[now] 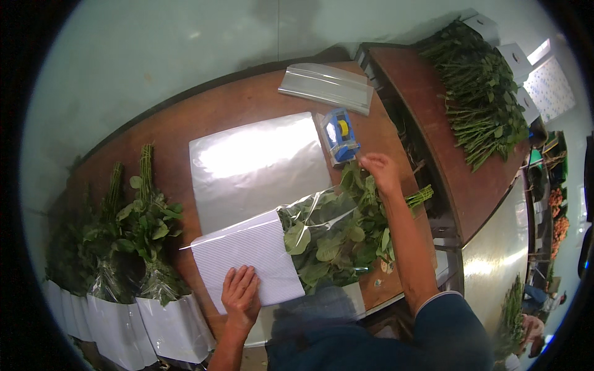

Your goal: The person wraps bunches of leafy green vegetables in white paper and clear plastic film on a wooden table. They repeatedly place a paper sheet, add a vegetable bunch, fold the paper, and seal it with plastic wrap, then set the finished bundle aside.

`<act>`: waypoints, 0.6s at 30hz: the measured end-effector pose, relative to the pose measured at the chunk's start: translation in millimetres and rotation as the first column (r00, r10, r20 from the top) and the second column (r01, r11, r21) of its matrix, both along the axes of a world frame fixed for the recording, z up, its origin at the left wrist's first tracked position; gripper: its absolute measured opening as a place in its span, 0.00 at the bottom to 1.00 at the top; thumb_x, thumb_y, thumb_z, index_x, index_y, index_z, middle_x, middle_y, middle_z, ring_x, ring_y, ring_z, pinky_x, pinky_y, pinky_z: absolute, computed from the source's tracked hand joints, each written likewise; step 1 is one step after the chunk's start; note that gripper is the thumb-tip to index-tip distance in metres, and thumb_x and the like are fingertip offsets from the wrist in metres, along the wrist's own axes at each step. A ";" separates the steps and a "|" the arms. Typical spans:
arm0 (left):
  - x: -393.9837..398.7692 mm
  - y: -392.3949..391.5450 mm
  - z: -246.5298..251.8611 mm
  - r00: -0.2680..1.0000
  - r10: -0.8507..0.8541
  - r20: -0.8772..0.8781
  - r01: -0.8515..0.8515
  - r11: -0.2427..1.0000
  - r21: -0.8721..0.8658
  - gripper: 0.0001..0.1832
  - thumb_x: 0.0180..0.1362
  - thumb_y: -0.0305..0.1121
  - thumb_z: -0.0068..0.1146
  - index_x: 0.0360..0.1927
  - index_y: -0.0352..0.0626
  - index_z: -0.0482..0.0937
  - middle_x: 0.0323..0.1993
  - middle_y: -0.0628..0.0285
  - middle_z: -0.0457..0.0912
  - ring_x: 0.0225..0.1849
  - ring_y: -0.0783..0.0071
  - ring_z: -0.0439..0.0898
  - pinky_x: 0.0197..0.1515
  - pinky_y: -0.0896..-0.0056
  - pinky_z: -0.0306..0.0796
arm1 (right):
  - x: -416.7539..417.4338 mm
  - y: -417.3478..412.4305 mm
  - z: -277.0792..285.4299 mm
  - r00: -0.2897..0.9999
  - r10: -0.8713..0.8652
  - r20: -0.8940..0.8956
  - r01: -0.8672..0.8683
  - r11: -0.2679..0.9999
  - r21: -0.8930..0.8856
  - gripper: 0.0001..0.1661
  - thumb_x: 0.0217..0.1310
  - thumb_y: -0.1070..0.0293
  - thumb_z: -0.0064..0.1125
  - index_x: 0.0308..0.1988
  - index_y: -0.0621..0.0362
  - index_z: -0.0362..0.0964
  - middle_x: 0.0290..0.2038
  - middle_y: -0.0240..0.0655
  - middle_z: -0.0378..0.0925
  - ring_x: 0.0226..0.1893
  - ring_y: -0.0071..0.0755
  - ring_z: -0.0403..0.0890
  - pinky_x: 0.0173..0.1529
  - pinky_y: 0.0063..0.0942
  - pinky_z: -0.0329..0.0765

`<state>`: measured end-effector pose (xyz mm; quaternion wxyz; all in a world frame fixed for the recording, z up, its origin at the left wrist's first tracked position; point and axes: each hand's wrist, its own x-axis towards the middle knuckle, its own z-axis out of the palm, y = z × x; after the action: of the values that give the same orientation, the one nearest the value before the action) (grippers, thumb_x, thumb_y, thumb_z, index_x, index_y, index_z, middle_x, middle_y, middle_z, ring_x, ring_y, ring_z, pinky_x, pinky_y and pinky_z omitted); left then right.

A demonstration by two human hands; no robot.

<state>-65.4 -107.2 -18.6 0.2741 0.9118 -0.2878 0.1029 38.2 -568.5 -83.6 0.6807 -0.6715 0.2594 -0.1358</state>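
Note:
My left hand (242, 297) lies flat, fingers spread, on a white corrugated paper wrap (250, 264). The wrap encloses one end of a bunch of leafy cut stems (325, 241), which clear film (320, 213) partly covers; the tied stem ends point right, beyond my right forearm. My right hand (379, 169) is raised beside a blue tape dispenser (341, 134) with a yellow core. Its thumb and fingertips are pinched together near the dispenser's front; a strip of tape seems to be between them, though it is hard to make out.
Silvery sheets (260, 162) lie on the wooden table (241, 111) behind the bunch. Clear plastic sleeves (327, 88) lie at the back. Wrapped bunches (171, 320) line the left side. Another table (417, 102) at right holds a big pile of stems (487, 102). People (533, 324) are far right.

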 end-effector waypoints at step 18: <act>-4.2 5.0 11.0 0.997 -0.055 -0.059 0.057 0.998 0.041 0.13 0.60 0.24 0.64 0.48 0.32 0.85 0.58 0.51 0.84 0.65 0.56 0.80 0.73 0.49 0.66 | -91.6 170.1 148.7 0.959 0.270 -0.087 -0.270 0.963 0.019 0.12 0.66 0.61 0.70 0.39 0.59 0.84 0.32 0.32 0.87 0.22 0.14 0.77 0.26 0.17 0.72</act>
<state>-69.6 -102.2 -7.6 0.2655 0.9116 -0.3074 0.0626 -53.4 -398.4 65.1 0.6829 -0.7037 0.1958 -0.0109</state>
